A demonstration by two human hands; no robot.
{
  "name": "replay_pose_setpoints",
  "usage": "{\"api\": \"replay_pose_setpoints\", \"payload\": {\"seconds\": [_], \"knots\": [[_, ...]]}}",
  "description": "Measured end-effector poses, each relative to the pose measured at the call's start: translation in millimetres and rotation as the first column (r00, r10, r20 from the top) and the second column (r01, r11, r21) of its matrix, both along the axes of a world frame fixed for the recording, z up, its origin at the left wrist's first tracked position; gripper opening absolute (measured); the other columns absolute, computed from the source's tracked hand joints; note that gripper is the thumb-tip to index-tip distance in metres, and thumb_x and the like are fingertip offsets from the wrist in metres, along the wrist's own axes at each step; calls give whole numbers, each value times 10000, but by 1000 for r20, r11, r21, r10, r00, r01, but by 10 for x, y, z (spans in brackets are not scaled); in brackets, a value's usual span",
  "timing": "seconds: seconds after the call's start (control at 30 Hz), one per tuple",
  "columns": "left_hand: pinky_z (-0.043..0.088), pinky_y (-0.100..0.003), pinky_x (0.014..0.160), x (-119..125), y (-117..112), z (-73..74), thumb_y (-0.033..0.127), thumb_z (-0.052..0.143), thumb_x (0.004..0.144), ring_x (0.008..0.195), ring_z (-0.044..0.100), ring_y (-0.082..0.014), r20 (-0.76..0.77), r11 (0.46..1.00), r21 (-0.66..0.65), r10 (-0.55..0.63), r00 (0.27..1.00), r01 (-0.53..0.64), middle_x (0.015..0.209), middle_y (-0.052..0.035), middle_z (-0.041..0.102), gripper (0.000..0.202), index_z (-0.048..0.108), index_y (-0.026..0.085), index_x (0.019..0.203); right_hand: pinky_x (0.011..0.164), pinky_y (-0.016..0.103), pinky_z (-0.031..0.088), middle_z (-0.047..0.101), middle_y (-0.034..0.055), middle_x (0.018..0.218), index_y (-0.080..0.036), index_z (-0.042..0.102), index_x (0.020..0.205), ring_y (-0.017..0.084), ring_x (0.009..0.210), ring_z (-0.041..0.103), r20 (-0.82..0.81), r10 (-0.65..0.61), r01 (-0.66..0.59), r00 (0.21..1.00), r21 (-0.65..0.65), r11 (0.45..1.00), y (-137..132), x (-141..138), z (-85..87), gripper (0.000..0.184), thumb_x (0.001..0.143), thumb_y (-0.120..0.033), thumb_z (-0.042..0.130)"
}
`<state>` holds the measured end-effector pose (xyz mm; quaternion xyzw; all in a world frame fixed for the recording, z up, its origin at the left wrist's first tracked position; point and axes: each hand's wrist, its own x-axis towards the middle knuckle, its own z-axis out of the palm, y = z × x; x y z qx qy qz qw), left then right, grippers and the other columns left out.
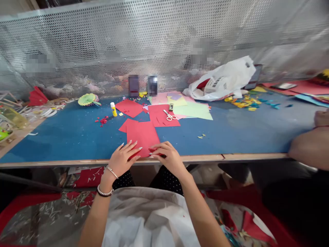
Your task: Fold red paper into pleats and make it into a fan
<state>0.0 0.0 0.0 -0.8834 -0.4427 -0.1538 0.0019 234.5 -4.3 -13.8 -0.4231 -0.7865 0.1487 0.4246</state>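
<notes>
A red paper sheet lies at the near edge of the blue table. My left hand rests on the sheet's near left corner with its fingers stretched out flat. My right hand sits on the near right corner, fingers bent and pinching the paper's folded edge. Both wrists hang over the wooden table edge. Bracelets circle my left wrist.
More red sheets, white-handled scissors, a glue stick, green and pink papers, a folded paper fan and a white plastic bag lie farther back. Another person's arm rests at the right. A perforated metal screen stands behind.
</notes>
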Motion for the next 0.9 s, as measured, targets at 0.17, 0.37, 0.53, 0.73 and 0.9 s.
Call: {"api": "replay_pose_setpoints", "payload": {"seconds": [0.17, 0.37, 0.53, 0.73, 0.9], "knots": [[321, -404, 1088, 30, -3, 6, 372, 355, 955, 1329, 393, -167, 71, 999, -18, 40, 997, -38, 1405, 3, 474, 365, 551, 312, 1258, 835, 413, 479, 692, 45, 986, -262, 697, 808, 238, 938, 548, -35, -63, 61, 997, -60, 996, -11, -13, 15, 103, 835, -317, 614], [324, -398, 1084, 64, -25, 13, 296, 338, 956, 1322, 400, -152, 93, 996, -37, 81, 992, -78, 1378, 3, 506, 358, 566, 283, 1232, 803, 378, 456, 676, 41, 968, -229, 612, 740, 219, 874, 540, -12, -148, 147, 989, -60, 987, 9, -64, -13, 121, 830, -310, 621], [335, -390, 1076, 46, 5, 21, 221, 343, 932, 1318, 404, -147, 92, 996, -25, 88, 992, -86, 1374, -1, 511, 375, 558, 276, 1235, 794, 362, 442, 658, 37, 977, -228, 561, 710, 215, 876, 522, 37, -175, 176, 984, -31, 984, 9, -81, -17, 144, 825, -286, 627], [183, -519, 1136, 302, -221, 14, 104, 329, 889, 1346, 364, -208, 123, 973, 150, 159, 980, -177, 1362, -26, 522, 443, 540, 244, 1253, 788, 365, 434, 649, 35, 976, -229, 550, 701, 220, 870, 516, 49, -172, 174, 984, -47, 984, 16, -75, 2, 133, 813, -240, 622], [213, -490, 1146, 789, -598, -215, 204, 359, 904, 1411, 225, -229, 118, 976, 215, 20, 993, -45, 1450, -82, 406, 505, 353, 158, 1407, 776, 357, 438, 644, 31, 993, -226, 538, 727, 221, 884, 504, 51, -152, 155, 987, -49, 987, 23, -51, -24, 151, 771, -82, 549]]}}
